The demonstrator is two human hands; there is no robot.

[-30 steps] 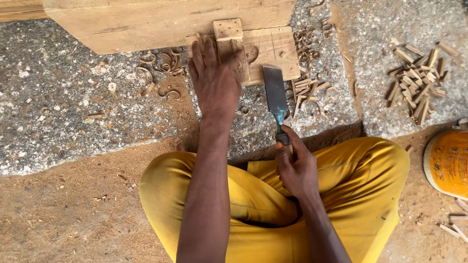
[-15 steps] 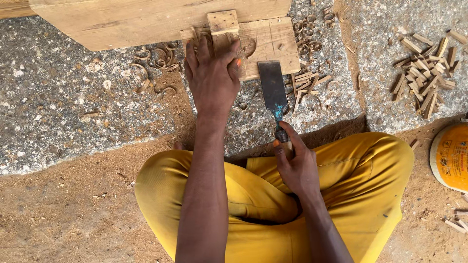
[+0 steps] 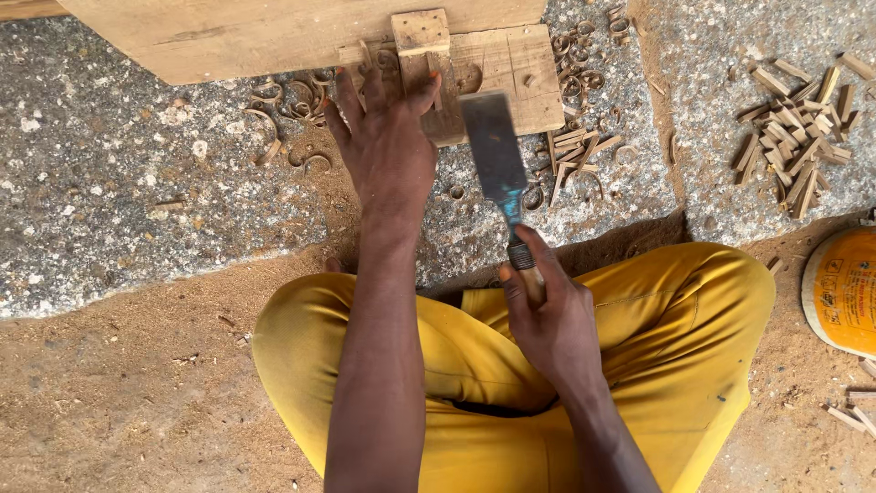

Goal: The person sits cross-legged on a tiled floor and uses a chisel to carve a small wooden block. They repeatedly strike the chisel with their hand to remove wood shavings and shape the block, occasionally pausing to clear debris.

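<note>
Since half a second ago, the left hand (image 3: 394, 151) has slid a little right along the block, and the chisel (image 3: 497, 160) has tipped up toward it. Left of the hand, curled shavings (image 3: 292, 100) lie on the grey stone slab (image 3: 137, 192), which ends in sandy ground. The hand lies flat with spread fingers (image 3: 365, 87), gripping nothing, its thumb against a small upright block (image 3: 422, 55) on a wooden board (image 3: 511, 68); the fingertips partly hide the board's edge. The right hand (image 3: 547, 319) is closed round the chisel's handle, hiding most of it. Further right lie wood sticks (image 3: 798, 119). A yellow bucket (image 3: 844, 292) is cut off at the frame edge.
</note>
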